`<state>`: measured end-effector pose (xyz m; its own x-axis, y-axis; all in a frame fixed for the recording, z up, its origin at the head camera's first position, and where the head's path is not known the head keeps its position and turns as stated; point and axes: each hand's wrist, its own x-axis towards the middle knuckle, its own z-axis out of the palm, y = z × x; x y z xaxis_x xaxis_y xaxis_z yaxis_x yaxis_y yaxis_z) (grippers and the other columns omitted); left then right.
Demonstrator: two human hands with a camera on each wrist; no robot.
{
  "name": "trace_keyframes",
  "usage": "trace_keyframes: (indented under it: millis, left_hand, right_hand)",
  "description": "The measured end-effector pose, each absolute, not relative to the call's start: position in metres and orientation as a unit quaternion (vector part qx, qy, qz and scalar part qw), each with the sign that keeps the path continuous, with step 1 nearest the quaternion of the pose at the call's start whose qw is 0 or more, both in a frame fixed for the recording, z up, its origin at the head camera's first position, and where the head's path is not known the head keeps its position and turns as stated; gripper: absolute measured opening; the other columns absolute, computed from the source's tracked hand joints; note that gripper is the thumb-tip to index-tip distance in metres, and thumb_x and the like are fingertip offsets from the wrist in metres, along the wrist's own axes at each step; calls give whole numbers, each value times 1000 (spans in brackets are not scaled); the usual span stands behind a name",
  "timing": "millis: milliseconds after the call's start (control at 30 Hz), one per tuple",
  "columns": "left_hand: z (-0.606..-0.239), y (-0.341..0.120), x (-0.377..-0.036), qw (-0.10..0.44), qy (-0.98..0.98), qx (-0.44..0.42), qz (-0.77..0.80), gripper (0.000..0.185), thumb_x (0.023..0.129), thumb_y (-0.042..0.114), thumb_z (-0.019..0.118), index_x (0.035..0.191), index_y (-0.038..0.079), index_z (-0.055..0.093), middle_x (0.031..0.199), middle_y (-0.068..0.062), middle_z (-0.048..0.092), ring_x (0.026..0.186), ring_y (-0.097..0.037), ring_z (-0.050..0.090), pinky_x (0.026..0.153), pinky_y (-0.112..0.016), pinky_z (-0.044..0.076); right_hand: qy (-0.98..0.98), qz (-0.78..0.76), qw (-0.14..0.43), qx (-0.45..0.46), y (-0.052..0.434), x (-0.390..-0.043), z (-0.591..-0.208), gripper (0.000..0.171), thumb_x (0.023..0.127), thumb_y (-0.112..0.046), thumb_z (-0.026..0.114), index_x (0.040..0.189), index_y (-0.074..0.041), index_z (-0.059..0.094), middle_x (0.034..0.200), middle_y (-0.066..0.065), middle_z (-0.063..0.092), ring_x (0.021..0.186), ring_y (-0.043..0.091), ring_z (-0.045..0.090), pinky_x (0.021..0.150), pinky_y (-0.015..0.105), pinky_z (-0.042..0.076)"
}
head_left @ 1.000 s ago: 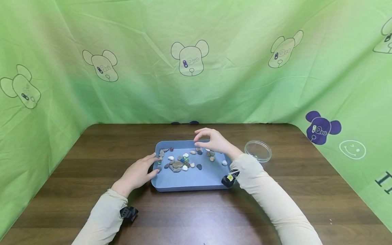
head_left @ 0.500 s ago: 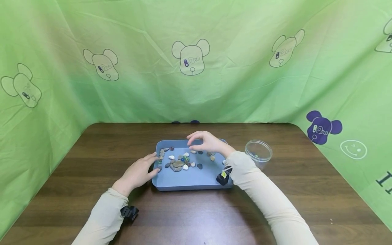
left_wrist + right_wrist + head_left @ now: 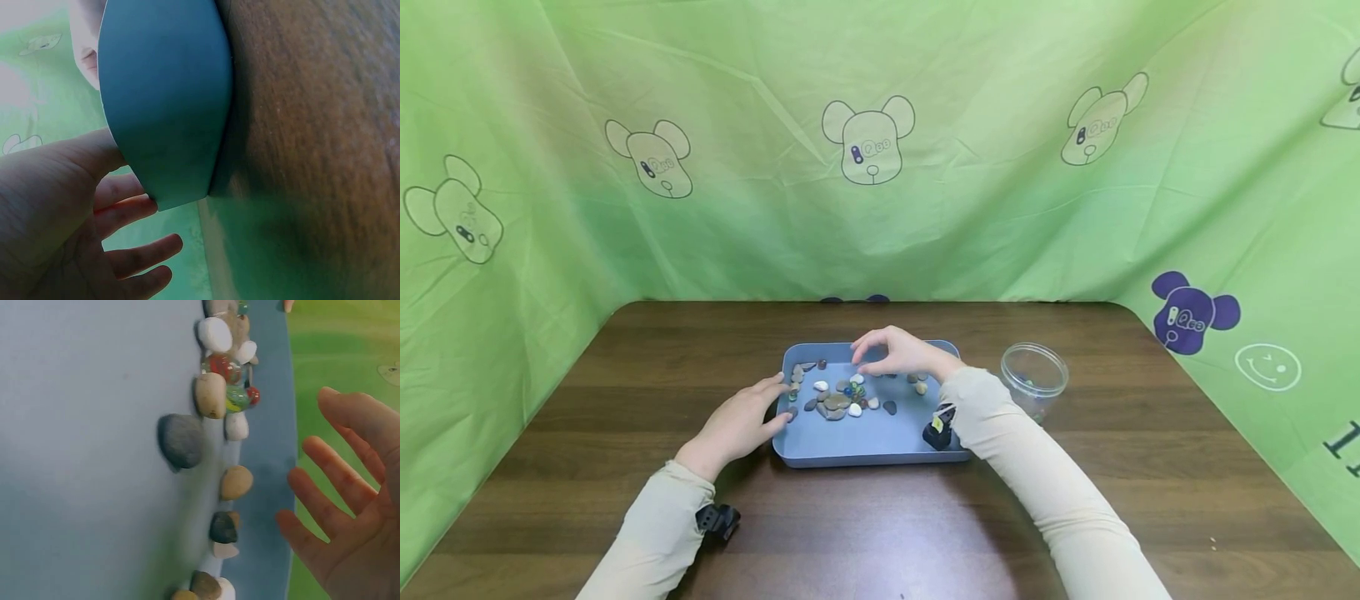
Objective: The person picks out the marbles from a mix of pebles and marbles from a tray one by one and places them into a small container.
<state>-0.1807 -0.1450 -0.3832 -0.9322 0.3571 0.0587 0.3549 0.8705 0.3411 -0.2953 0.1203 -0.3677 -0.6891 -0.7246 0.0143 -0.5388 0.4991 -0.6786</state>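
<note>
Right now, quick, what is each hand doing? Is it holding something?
Left hand: open, fingers resting on the left rim of the blue tray, holding nothing.
Right hand: open, fingers spread above the pebbles, holding nothing.

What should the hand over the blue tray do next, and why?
Probably lower the right hand a little and pinch one of the glass marbles. Its fingers are open and hold nothing, hovering just above the marbles mixed among the stones, while the left hand rests against the blue tray.

One blue tray (image 3: 865, 442), one clear jar (image 3: 1033, 375), two hands (pebbles uncountable)
</note>
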Motion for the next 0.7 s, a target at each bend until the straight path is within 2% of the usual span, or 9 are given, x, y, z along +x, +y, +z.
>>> trace_keyframes:
  millis: [333,700]
  left_hand:
    - [-383,-145,-181,5,966,185,180,45,90,27,58,130,5,54,146,-17,41,129,-38,45,104,-51,39]
    - [-383,-145,-181,2,967,183,177,44,91,25,58,130,5,54,145,-16,42,128,-38,46,104,-50,39]
  right_hand:
    - [855,-326,166,-367,116,-295,-377,13,83,-11,66,95,-6,70,133,15,55,130,31,47,109,44,37]
    - [864,-287,163,-379,118,-297,-386,9,81,-10,68,90,-9,71,132,14,57,128,30,49,111,46,32]
